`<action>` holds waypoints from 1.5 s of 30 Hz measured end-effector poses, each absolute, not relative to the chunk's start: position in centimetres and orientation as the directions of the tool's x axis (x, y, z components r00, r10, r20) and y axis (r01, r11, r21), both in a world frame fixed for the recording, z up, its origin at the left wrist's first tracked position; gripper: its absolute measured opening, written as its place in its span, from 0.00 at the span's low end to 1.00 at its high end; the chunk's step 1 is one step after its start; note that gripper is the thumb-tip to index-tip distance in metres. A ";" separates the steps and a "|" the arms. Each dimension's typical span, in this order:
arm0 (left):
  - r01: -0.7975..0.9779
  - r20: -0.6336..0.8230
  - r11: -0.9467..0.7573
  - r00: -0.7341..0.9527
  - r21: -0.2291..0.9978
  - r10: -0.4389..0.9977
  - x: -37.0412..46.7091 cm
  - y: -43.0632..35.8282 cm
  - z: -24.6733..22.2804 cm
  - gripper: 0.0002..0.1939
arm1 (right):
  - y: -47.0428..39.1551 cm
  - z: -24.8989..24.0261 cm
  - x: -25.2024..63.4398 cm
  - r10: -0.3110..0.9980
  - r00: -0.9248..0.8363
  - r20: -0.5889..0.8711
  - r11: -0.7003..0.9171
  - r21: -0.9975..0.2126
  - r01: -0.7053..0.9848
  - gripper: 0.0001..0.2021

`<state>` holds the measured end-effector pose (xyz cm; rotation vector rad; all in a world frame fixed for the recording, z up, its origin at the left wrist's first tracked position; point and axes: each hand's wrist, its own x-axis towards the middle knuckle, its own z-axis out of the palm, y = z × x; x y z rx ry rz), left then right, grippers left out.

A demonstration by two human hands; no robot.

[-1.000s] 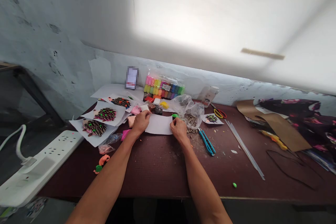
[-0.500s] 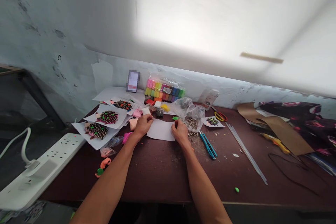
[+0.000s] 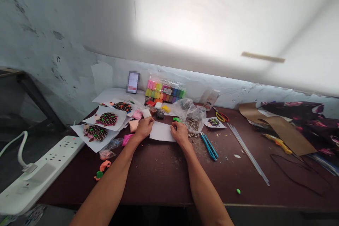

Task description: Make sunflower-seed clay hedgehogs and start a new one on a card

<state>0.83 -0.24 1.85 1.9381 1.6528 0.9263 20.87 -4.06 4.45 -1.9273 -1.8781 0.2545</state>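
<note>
A small white sheet of paper (image 3: 161, 132) lies on the dark table between my two hands. My left hand (image 3: 144, 129) has its fingers closed at the sheet's upper left corner. On the right edge, my right hand (image 3: 180, 134) pinches the paper with thumb and bent fingers. Just past my left fingertips is a white block (image 3: 146, 113), with a peach clay lump (image 3: 134, 125) beside that hand. A green piece (image 3: 177, 119) sits behind my right hand. To its right, striped sunflower seeds (image 3: 192, 125) spill from a clear plastic bag (image 3: 188, 107).
Seed-covered hedgehog pictures (image 3: 106, 119) lie at left, near a power strip (image 3: 57, 159). A coloured clay pack (image 3: 166, 91) leans at the back. Rightward are a teal utility knife (image 3: 209, 146), scissors (image 3: 221, 116), glue sticks (image 3: 249, 153) and a yellow glue gun (image 3: 278, 142).
The paper's left edge has shifted slightly right, and my right fingertips reach a little further in over it. The whole view has drifted slightly; other things stay put.
</note>
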 end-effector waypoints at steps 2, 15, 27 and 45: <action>0.674 0.219 -0.203 0.063 0.711 0.974 0.8 -0.4 1.9 0.11 | -4.1 4.4 20.7 0.982 0.046 0.181 0.035 -0.421 0.907 0.15; 0.422 0.146 -0.153 0.051 0.894 0.988 0.4 0.0 1.8 0.10 | -4.4 4.8 20.3 0.975 0.030 0.220 0.059 -0.385 0.921 0.14; 0.734 0.200 -0.160 0.034 0.660 0.979 0.5 -0.5 1.5 0.18 | -5.1 5.9 19.9 0.981 0.156 0.113 -0.100 -0.392 0.915 0.17; 0.752 0.273 -0.255 0.104 0.607 0.956 0.4 -0.6 1.8 0.17 | -5.2 5.6 19.7 0.992 0.094 0.081 -0.060 -0.348 0.936 0.16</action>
